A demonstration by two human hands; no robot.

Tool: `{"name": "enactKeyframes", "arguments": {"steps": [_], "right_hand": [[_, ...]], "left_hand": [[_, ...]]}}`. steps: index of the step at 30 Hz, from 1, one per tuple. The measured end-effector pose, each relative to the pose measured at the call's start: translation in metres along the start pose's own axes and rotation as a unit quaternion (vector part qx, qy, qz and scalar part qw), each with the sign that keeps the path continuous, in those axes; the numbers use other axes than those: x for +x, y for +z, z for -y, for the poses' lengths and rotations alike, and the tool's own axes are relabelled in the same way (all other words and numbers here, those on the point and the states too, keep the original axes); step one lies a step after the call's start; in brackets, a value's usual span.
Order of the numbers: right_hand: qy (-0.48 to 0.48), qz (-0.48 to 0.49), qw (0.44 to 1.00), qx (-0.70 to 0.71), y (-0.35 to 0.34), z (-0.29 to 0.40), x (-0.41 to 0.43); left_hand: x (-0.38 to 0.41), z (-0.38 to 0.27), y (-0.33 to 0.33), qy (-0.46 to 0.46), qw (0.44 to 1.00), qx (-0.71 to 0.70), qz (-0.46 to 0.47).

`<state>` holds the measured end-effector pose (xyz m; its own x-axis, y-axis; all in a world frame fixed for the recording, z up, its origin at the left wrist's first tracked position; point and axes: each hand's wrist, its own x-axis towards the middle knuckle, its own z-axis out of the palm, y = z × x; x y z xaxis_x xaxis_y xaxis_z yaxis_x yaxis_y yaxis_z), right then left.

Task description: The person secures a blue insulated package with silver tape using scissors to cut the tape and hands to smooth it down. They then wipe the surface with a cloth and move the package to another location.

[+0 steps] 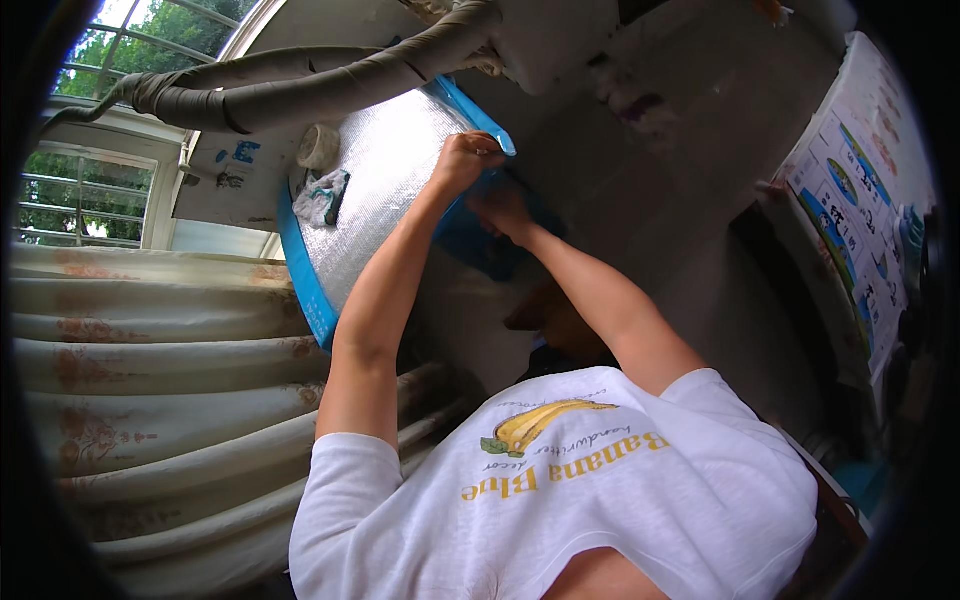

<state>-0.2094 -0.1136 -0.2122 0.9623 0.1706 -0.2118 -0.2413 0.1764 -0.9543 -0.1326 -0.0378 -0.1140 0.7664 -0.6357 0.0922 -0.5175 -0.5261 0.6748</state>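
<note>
My left hand (469, 157) pinches the blue trim (491, 127) at the upper right edge of a silver foil-faced sheet (382, 172). Below it, my right hand (501, 210) reaches into shadow beside dark blue material (480, 244). Its fingers are too dim to show whether they grip that material. On the sheet's left side are a roll of whitish tape (319, 146) and a crumpled white wad with blue-green marks (322, 199). The sheet's lower left border is blue and bears writing.
Wrapped pipes (300, 90) cross above the sheet towards the window (90, 195). A patterned curtain (172, 330) hangs in folds at left. Printed cardboard (847, 217) stands at right, with a blue-green object (909, 240) beside it.
</note>
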Motion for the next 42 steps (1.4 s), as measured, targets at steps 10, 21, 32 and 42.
{"name": "enactKeyframes", "arguments": {"steps": [10, 21, 32, 42], "right_hand": [[0.051, -0.061, 0.975, 0.209, 0.003, 0.001, 0.000], [0.074, -0.033, 0.970, 0.231, 0.004, -0.040, -0.005], [-0.006, -0.022, 0.999, 0.047, -0.071, 0.037, 0.025], [0.003, -0.028, 1.000, -0.001, -0.082, 0.048, 0.051]], "left_hand": [[0.001, -0.006, 0.000, -0.019, 0.999, -0.023, 0.011], [-0.005, -0.003, 0.002, 0.151, 0.984, 0.098, -0.019], [-0.026, -0.006, 0.024, 0.255, 0.922, 0.264, -0.121], [-0.038, -0.020, 0.026, 0.264, 0.910, 0.283, -0.150]]}}
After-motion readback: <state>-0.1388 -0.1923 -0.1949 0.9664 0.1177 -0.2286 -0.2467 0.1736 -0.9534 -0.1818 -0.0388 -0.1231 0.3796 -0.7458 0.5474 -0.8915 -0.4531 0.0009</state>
